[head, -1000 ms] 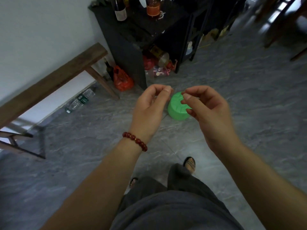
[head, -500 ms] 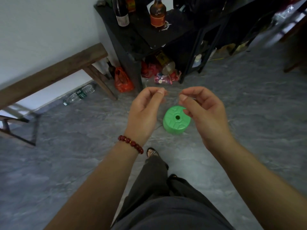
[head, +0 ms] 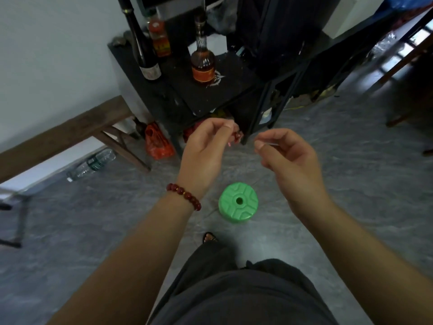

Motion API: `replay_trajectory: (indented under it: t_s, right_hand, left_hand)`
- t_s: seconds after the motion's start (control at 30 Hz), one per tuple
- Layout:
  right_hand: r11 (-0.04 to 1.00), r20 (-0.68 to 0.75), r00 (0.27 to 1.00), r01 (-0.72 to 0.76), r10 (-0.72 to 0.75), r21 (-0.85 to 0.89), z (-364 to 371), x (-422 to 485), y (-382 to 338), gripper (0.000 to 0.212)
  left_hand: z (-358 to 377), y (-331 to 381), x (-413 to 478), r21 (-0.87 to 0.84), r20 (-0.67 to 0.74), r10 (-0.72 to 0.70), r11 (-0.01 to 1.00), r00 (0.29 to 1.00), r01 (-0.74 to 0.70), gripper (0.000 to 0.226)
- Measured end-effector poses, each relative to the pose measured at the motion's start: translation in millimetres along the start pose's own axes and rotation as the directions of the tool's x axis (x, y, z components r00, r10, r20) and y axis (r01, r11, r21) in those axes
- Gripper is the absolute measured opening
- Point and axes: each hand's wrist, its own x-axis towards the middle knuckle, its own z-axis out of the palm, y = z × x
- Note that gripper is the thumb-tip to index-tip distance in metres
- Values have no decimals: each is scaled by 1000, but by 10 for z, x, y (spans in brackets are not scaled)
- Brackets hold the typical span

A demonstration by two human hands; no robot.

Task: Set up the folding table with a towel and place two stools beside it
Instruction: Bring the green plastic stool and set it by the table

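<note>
My left hand (head: 206,146) and right hand (head: 288,158) are up in the air, each grip closed, finger pinched to thumb. The green stool (head: 238,202) stands on the floor (head: 351,184) below, between my arms.

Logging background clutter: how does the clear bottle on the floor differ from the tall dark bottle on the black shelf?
The clear bottle lies on its side on the floor; the dark bottle stands upright on the black shelf. The clear bottle is see-through; the dark bottle is opaque with a long neck. Both carry a label.
</note>
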Motion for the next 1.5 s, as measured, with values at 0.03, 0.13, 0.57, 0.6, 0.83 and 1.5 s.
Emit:
replay_trajectory:
  t_s: [0.03, 0.13, 0.57, 0.6, 0.83, 1.5]
  right_hand:
    - [1000, 2, 1000, -2, 2, 3, -11, 75, 2, 19]
    - [1000, 47, 999, -4, 4, -6, -77, 288, 10, 16]
    - [999, 427, 904, 0, 14, -33, -988, 1538, -148, 15]
    - [999, 468, 883, -3, 27, -50, -1071, 1623, -155, 15]
    - [992, 641, 766, 43, 46, -122, -1355, 1917, -211, 16]
    - [974, 766, 629, 54, 137, -219, -1558, 988, 484, 18]
  left_hand:
    - [20, 18, 75, -8, -8, -3, 1000, 1000, 3, 15]
    - [116, 34, 266, -29, -43, -20, 999, 999, 18, 16]
    - [1203, 113, 837, -104, -384, -66, 994, 921, 28, 16]
    - [1308, 124, 851, -123, -429, -72, 992, 901, 21, 16]
    - [1710, 222, 730, -99, -630, -40, 995, 776, -29, 15]
    - [1871, -523, -527, -42, -720, -99, 994, 687, 99, 23]
